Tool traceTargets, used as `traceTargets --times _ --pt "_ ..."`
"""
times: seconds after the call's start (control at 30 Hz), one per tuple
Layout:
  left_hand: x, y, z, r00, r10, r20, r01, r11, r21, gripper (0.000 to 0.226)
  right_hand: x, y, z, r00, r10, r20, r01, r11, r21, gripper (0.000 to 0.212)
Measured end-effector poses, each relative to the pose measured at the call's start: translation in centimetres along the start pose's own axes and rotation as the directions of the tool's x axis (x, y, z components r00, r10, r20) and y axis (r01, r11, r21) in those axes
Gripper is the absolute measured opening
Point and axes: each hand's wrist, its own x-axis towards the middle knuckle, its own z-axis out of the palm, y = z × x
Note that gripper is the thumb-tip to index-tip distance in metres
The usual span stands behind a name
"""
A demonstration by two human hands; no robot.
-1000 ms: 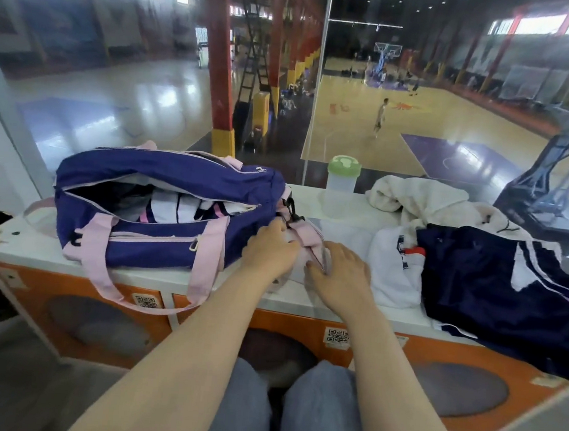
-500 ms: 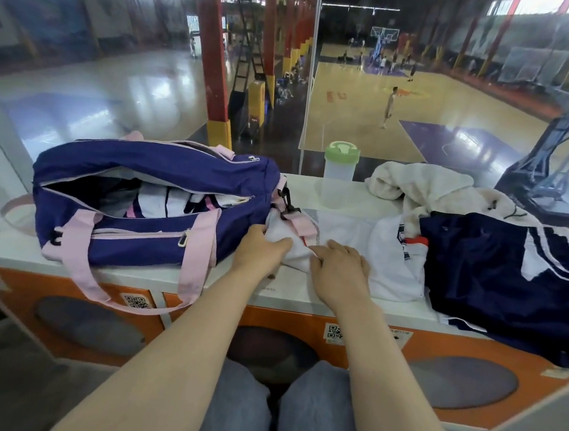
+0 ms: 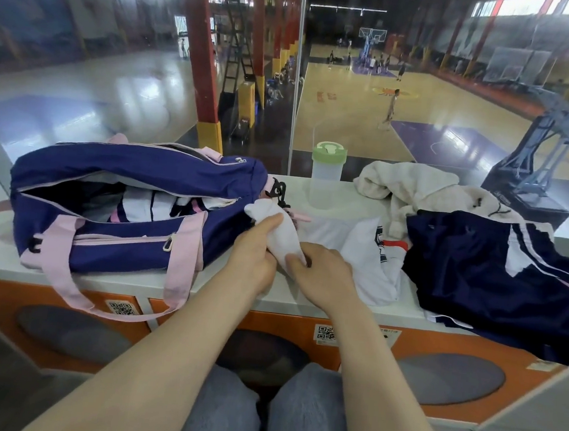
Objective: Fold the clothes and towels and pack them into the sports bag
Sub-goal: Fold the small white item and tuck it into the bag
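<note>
Sports bag (image 3: 131,215) in navy and pink lies on the left of a white counter (image 3: 343,199), long axis left to right, its top zip open over folded striped clothes. Just right of it, the left hand (image 3: 254,250) and right hand (image 3: 319,273) both grasp a small white garment (image 3: 280,228), a rolled strip slanting from near right up to far left. Farther right lie a white shirt (image 3: 369,257), a cream towel (image 3: 412,188) and a navy jacket (image 3: 498,268).

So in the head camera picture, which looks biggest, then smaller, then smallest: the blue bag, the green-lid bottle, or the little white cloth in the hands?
1. Blue bag, by far the biggest.
2. Little white cloth and green-lid bottle look about alike; the bottle stands farther back, so I will not rank them.
</note>
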Motion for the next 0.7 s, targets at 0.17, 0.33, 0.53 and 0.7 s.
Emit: traceTargets --times 0.17,0.33,0.53,0.7 --pt "0.0 -1.4 -0.1 0.98 0.185 -0.073 -0.148 0.926 0.348 0.051 0.0 0.3 0.3 0.998 -0.056 0.028 0.057 0.997 -0.043 0.034" --pt "0.2 -1.6 0.3 0.953 0.261 -0.157 -0.159 0.865 0.477 0.057 0.1 0.9 0.3 0.988 -0.112 0.108 0.113 0.994 0.002 0.016" --pt "-0.1 -0.6 -0.4 0.941 0.277 -0.193 -0.208 0.926 0.316 0.052 -0.2 2.2 -0.6 0.996 0.052 0.076 -0.047 0.997 -0.066 0.069" --pt "-1.2 0.8 -0.4 0.92 0.315 -0.233 -0.236 0.921 0.31 0.044 -0.1 3.4 0.0 0.987 0.158 0.022 -0.15 0.966 -0.213 0.093"
